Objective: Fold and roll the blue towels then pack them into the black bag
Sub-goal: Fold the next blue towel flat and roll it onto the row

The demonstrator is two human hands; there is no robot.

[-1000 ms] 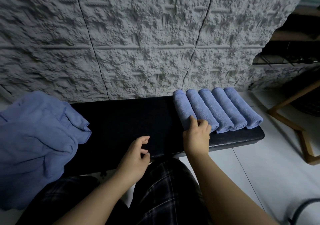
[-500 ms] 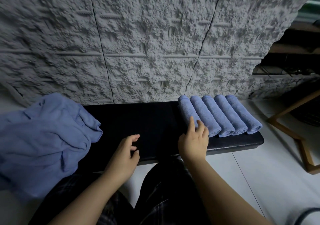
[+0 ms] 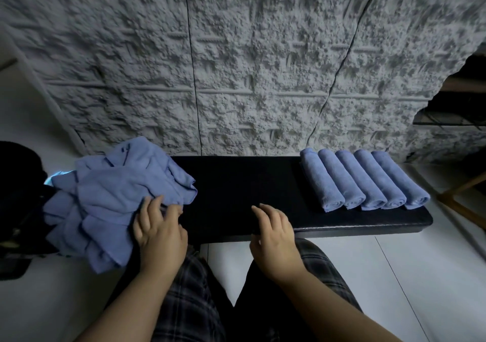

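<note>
The rough grey wall [image 3: 236,65] fills the back, and along its foot runs the long black surface [image 3: 244,184], its long axis left to right. On its left end, spilling over the near edge, lies the heap of loose blue towels [image 3: 110,197]; on the right end five rolled towels [image 3: 364,180] lie side by side, touching, open ends toward the person. A dark shape at the far left [image 3: 18,184] may be the black bag, though it is too dim to tell. The left hand [image 3: 157,230] rests on the heap's near right edge, fingers loosely curled onto the cloth; whether they pinch it I cannot tell. The right hand [image 3: 273,232] hovers over the bare middle, fingers relaxed, holding nothing. The heap lies directly left of both, nearer the left hand, with nothing between.
</note>
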